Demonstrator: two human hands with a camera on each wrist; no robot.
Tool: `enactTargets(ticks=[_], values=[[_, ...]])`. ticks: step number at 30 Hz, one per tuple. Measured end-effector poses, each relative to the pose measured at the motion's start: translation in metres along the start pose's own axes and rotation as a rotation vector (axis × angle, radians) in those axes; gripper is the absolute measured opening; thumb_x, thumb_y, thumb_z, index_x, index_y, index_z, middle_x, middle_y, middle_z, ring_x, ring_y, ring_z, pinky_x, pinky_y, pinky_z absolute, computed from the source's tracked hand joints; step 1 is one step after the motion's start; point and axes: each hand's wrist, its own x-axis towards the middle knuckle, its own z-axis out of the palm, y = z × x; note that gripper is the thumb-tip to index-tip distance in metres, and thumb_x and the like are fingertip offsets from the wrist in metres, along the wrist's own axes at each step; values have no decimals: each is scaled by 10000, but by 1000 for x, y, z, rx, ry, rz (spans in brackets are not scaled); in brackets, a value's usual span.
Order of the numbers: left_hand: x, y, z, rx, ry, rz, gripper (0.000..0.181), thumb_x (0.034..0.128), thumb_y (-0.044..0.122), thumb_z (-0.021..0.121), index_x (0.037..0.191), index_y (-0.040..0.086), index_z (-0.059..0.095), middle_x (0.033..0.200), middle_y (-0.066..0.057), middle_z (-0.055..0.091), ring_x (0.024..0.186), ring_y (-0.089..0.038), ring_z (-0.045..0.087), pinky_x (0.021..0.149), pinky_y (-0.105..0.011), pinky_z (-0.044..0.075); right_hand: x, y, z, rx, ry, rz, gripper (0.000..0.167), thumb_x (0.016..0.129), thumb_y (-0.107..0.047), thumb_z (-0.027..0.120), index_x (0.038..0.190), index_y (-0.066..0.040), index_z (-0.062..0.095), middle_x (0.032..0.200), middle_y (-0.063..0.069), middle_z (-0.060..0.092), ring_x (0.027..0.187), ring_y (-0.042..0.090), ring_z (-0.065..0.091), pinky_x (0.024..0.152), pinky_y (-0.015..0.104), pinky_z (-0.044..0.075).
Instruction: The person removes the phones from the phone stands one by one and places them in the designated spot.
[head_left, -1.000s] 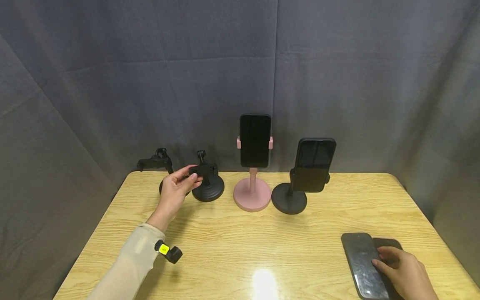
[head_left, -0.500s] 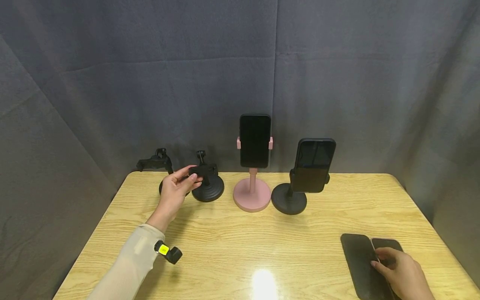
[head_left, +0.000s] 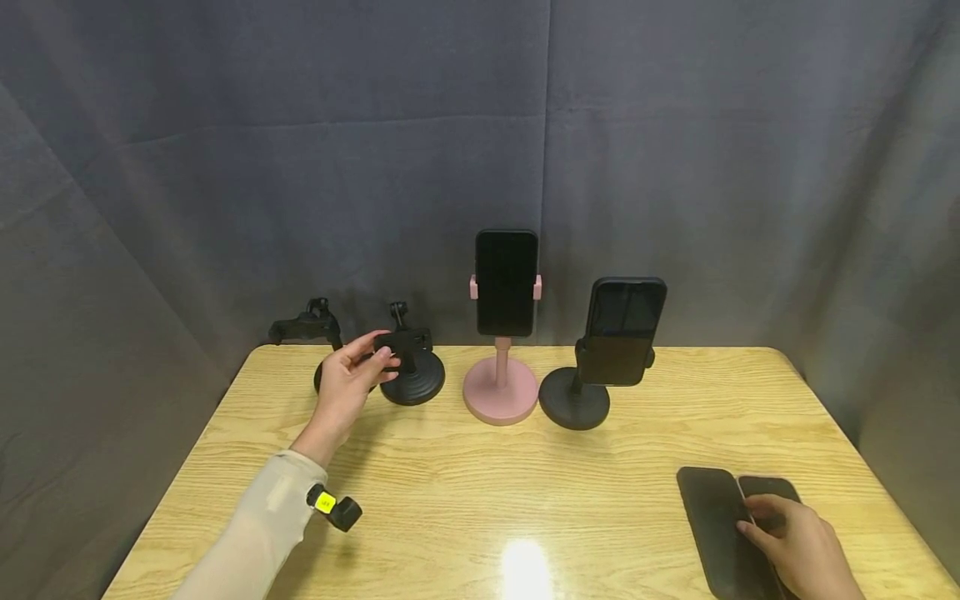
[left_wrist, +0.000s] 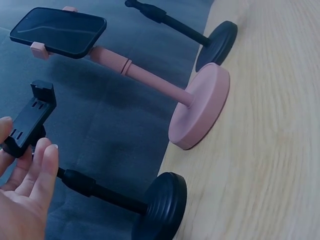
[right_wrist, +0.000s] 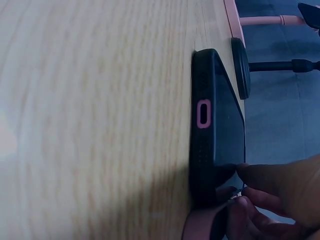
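My left hand (head_left: 347, 392) grips the end of a black phone clamp (left_wrist: 31, 120), thumb on one side and fingers behind. In the left wrist view the clamp is bare, in front of a black stand (left_wrist: 115, 197). Far right, my right hand (head_left: 802, 537) bends over two phones lying side by side on the table. Its thumb and fingertips meet at the seam between the black-cased phone (right_wrist: 204, 150) and the pink-edged phone (right_wrist: 199, 224), apparently pinching an edge there. The hand hides much of the pink-edged one.
A pink stand (head_left: 501, 392) bears an upright phone (head_left: 506, 283). Right of it, a black stand (head_left: 573, 400) holds another phone (head_left: 621, 333), tilted. At the far left stands one more black stand (head_left: 306, 325) with its clamp. A grey curtain (head_left: 360, 167) hangs behind the table (head_left: 420, 500).
The reflection on the left of the two lying phones has darkened, and a pink edge now shows between them. Both hands have barely moved; the whole view has shifted slightly left.
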Motion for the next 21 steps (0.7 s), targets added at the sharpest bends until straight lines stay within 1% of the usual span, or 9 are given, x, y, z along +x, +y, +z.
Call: enactTargets(ticks=[2,5,7,9,12,15,17,19,21], values=[[-1,-1,0,5,7,-4,450,1032,127,586,1455,4,498,1107,-25,557,914,-25,706,831,-209,607,0,0,0,-4,-4,8,469,902,-229,763,1194,115,637,1145,315,681,782,238,714,612,321,571],[-4,-4,1,5,14,-34,525,1036,150,584,1516,21,415,1160,-43,564,908,-12,700,833,-218,609,1,-2,0,-4,-17,32,495,950,-310,709,1195,115,639,1156,315,678,796,246,715,641,362,583],[-6,-6,1,15,20,-55,561,1044,173,570,1548,43,359,1180,-27,588,904,-3,695,834,-222,609,1,-3,-1,-2,-28,55,543,981,-377,657,1202,118,635,1163,315,675,806,254,715,656,382,590],[-9,-8,1,20,27,-66,572,1052,191,556,1559,50,332,1160,0,621,906,-18,697,836,-239,612,2,-5,-1,4,-39,75,586,999,-424,612,1217,120,627,1183,322,666,824,272,717,676,403,599],[-12,-10,-1,37,28,-61,550,1063,220,535,1549,50,344,1109,38,645,904,-33,697,826,-241,612,3,-7,-2,10,-56,96,629,1008,-465,579,1237,119,616,1202,328,655,840,290,717,686,421,601],[-16,-12,-2,38,20,-59,523,1066,217,527,1529,34,367,1115,3,657,893,-39,697,812,-236,611,2,-7,-2,14,-68,107,642,1014,-479,561,1247,117,612,1218,330,649,855,305,718,702,438,602],[-18,-14,-3,46,15,-60,496,1069,215,520,1510,24,396,1114,4,659,883,-24,691,809,-240,613,1,-7,-2,17,-72,106,652,1021,-490,545,1253,117,610,1232,333,643,875,326,720,719,452,604],[-20,-15,-3,57,16,-59,469,1069,217,522,1484,16,436,1091,33,671,871,-16,691,804,-244,615,0,-6,-3,22,-73,99,655,1030,-492,528,1259,116,609,1247,334,639,901,351,722,736,462,606],[-22,-17,-4,62,14,-55,433,1072,219,517,1446,4,480,1052,87,671,870,-20,691,804,-258,618,-1,-6,-4,34,-72,91,650,1038,-489,512,1267,113,606,1260,334,635,929,372,722,752,467,609]])
